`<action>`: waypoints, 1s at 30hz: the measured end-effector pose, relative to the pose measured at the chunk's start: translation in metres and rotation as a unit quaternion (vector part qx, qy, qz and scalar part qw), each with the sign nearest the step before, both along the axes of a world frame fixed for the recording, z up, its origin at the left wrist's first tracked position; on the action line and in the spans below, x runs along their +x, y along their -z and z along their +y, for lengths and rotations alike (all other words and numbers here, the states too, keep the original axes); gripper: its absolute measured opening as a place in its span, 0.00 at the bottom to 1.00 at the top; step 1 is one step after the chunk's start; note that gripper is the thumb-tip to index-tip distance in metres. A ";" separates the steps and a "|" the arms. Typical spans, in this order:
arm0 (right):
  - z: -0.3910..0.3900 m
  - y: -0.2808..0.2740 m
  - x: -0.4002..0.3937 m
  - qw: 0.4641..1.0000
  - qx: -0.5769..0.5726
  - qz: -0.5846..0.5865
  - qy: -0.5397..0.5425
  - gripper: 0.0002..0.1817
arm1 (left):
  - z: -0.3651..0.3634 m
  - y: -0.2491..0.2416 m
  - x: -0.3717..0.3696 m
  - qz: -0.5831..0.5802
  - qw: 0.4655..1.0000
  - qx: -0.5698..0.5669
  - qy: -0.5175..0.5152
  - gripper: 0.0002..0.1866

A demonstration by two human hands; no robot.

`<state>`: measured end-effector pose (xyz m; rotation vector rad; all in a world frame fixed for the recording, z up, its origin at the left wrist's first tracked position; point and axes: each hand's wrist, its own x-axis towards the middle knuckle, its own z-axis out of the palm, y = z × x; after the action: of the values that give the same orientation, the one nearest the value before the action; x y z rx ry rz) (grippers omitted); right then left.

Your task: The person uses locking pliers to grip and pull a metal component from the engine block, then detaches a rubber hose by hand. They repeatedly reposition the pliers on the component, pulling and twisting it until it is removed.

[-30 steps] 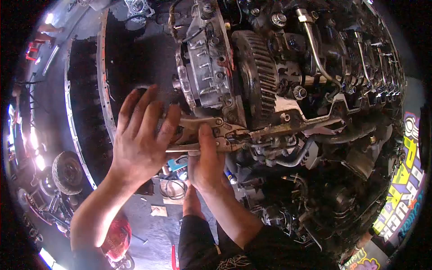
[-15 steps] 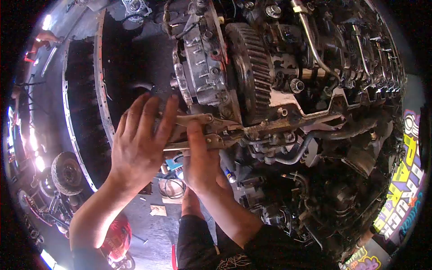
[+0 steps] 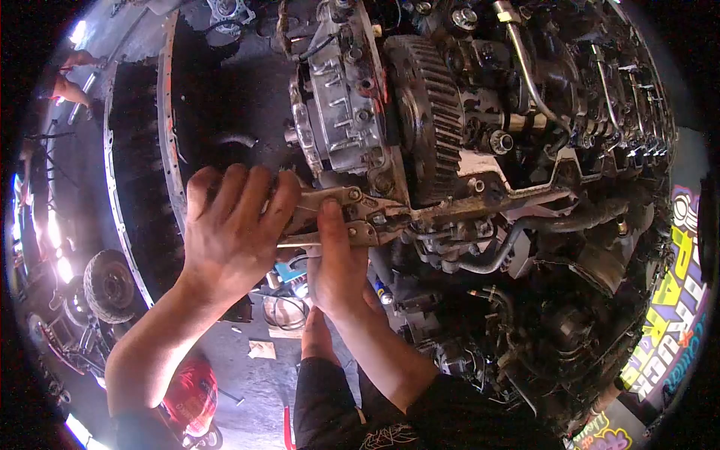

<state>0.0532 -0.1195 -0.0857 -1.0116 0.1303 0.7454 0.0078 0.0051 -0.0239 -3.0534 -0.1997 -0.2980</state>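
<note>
A pair of locking pliers reaches to the right, its jaws at the corner of the engine's metal edge; dirt and shadow hide what exactly they bite. My left hand is closed around the rear of the handles, with its fingers curled over the top. Closer to the jaws, my right hand grips the pliers from below, thumb lying along the side. Just beyond the jaws stand a large helical gear and a ribbed metal housing.
Rocker gear and metal pipes fill the upper right. Dark hoses run below. To the left is a long perforated metal rail. A person in a red cap is low at left, near a wheel.
The fingers of my left hand have curled in more tightly over the handles. The view has shifted slightly; the pliers' jaws stay at the same corner.
</note>
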 end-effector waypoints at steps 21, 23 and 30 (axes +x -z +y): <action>-0.049 -0.100 0.033 0.672 -0.203 -0.681 -0.208 0.21 | -0.012 0.000 -0.007 0.014 0.999 -0.048 -0.005 0.33; -0.017 -0.103 0.042 0.611 -0.153 -0.746 -0.216 0.23 | -0.010 0.014 -0.014 0.012 0.996 -0.086 -0.003 0.30; 0.018 -0.078 0.066 0.608 -0.128 -0.728 -0.292 0.32 | -0.009 0.020 -0.018 -0.005 0.998 -0.063 0.021 0.24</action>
<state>0.1188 -0.1012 -0.0082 -1.6956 -1.6494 0.2446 -0.0102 -0.0040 -0.0439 -3.1843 -0.1603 -0.3143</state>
